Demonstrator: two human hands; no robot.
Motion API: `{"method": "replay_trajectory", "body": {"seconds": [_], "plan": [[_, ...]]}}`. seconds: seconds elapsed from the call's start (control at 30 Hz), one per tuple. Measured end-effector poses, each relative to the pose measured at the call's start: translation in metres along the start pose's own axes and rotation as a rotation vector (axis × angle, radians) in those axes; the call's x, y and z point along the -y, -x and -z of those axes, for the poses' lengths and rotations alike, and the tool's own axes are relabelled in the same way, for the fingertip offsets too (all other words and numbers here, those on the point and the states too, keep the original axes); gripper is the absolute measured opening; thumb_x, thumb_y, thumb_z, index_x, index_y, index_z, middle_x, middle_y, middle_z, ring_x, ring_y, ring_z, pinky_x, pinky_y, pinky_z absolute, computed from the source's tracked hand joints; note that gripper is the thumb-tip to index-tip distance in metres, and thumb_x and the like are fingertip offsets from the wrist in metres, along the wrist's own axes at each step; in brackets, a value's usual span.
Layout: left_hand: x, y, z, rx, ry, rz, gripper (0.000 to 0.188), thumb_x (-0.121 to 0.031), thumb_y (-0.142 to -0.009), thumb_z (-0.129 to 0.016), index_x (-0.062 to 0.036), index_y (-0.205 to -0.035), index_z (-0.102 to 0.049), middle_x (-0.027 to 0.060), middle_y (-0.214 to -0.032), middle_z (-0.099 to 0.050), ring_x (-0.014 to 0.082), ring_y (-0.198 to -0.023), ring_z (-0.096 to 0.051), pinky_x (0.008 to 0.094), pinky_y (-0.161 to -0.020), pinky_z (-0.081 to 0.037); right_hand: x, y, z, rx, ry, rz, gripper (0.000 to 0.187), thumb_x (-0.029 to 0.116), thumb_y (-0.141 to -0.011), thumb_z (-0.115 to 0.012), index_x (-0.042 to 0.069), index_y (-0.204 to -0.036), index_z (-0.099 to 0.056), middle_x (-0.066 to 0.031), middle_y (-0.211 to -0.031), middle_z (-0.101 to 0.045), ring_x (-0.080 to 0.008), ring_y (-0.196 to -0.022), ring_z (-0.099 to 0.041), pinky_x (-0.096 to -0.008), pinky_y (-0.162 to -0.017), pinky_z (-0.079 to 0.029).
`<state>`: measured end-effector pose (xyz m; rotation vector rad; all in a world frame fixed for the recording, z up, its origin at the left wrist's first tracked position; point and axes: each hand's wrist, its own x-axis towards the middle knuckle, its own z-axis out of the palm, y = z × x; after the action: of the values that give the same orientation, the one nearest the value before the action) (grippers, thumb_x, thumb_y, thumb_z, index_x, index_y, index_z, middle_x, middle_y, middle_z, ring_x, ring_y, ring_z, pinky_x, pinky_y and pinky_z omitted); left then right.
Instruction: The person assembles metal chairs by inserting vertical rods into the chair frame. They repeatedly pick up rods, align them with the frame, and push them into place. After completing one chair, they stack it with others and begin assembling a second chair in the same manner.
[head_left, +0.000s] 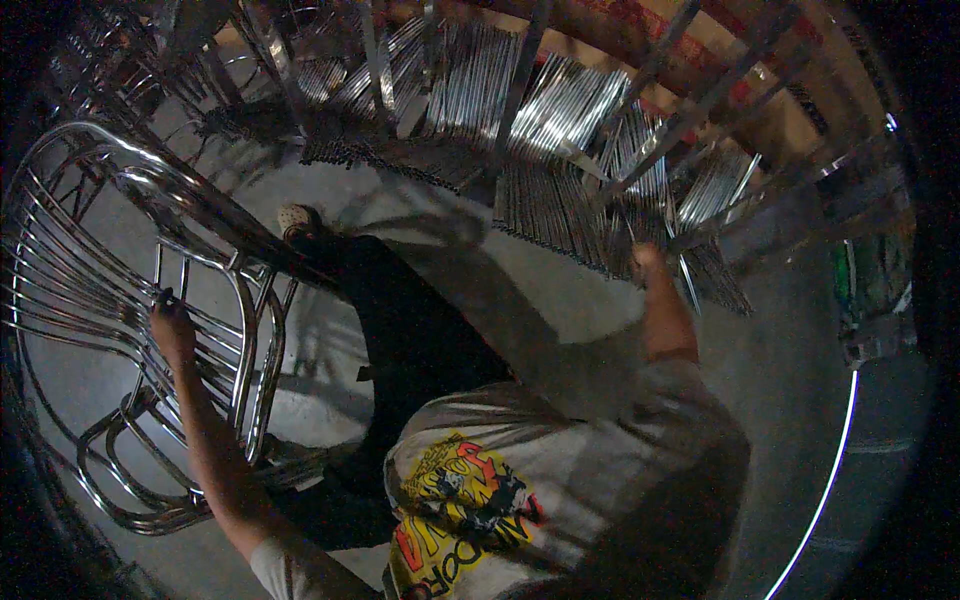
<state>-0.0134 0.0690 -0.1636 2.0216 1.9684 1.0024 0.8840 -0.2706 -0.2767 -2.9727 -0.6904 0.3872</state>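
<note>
Shiny steel, mostly. My left hand point(172, 325) is curled against the slim bars of the tube chair point(125, 312), which sits by the floor's point(775, 420) left edge; a small dark piece point(166, 297) shows at the fingers, can't tell if I grip it or a bar. Right hand point(649, 262), fingers bent, is at the near edge of the rod heap point(555, 210); too dim to say whether a rod is caught. Risks: rods lie askew, so tugging one could drag neighbours over that edge; a one-armed pull could tip the chair into my shoe point(300, 220). Chair: round polished tube, fat loops, fanned bars. Rods: straight, thin, bright lengths, darker ends. Flat metal uprights point(522, 80) slant across. Floor: grey, smooth-looking.
</note>
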Motion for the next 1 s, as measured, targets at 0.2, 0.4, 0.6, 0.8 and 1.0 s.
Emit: {"method": "replay_trajectory", "body": {"seconds": [0.2, 0.4, 0.6, 0.8, 1.0], "plan": [[-0.004, -0.001, -0.004, -0.067, -0.140, -0.037, 0.033, -0.011, -0.088, -0.055, -0.0058, -0.119, -0.064, 0.0192, -0.091, -0.068, 0.0297, -0.073, -0.067, 0.0397, -0.065, -0.051, -0.035, -0.033, 0.127, -0.280, -0.270, -0.073, 0.026, 0.030, -0.092, -0.056, 0.005, -0.098, -0.057, -0.0102, -0.079, -0.055, -0.0220, -0.062, -0.052, -0.0351, -0.050, -0.038], [-0.018, 0.003, -0.002, 0.000, -0.015, 0.135, 0.036, -0.011, -0.085, -0.056, -0.0065, -0.119, -0.064, 0.0221, -0.107, -0.066, 0.0377, -0.096, -0.064, 0.0451, -0.081, -0.050, -0.021, -0.030, 0.294, -0.287, -1.134, -0.031, 0.020, 0.027, -0.094, -0.055, 0.007, -0.095, -0.055, -0.0055, -0.071, -0.052, -0.0167, -0.053, -0.047, -0.0315, -0.041, -0.034], [-0.035, 0.002, 0.011, -0.069, -0.066, 0.080, 0.041, -0.008, -0.082, -0.056, -0.0069, -0.122, -0.061, 0.0219, -0.107, -0.064, 0.0381, -0.099, -0.062, 0.0457, -0.082, -0.050, 0.098, 0.064, 0.320, -1.033, -1.337, 0.501, 0.023, 0.025, -0.097, -0.053, 0.004, -0.105, -0.055, -0.0050, -0.080, -0.056, -0.0150, -0.064, -0.051, -0.0302, -0.052, -0.038], [-0.153, -0.001, 0.091, -0.492, 0.088, -0.340, 0.057, -0.014, -0.087, -0.064, -0.0002, -0.138, -0.043, 0.0230, -0.135, -0.047, 0.0390, -0.127, -0.044, 0.0449, -0.106, -0.035, 0.193, 0.259, 0.308, -0.934, -1.320, 0.953, 0.046, 0.036, -0.097, -0.055, -0.004, -0.118, -0.058, -0.0128, -0.103, -0.067, -0.0234, -0.089, -0.061, -0.0362, -0.077, -0.049], [-0.231, 0.048, 0.247, -1.224, -0.417, -0.319, 0.083, -0.042, -0.085, -0.068, 0.0039, -0.143, -0.030, 0.0311, -0.144, -0.034, 0.0454, -0.132, -0.035, 0.0504, -0.111, -0.026, 0.268, 0.360, 0.293, -0.418, -0.993, 1.271, 0.042, 0.029, -0.096, -0.059, -0.003, -0.123, -0.059, -0.0138, -0.113, -0.065, -0.0219, -0.101, -0.061, -0.0342, -0.085, -0.051]]}}
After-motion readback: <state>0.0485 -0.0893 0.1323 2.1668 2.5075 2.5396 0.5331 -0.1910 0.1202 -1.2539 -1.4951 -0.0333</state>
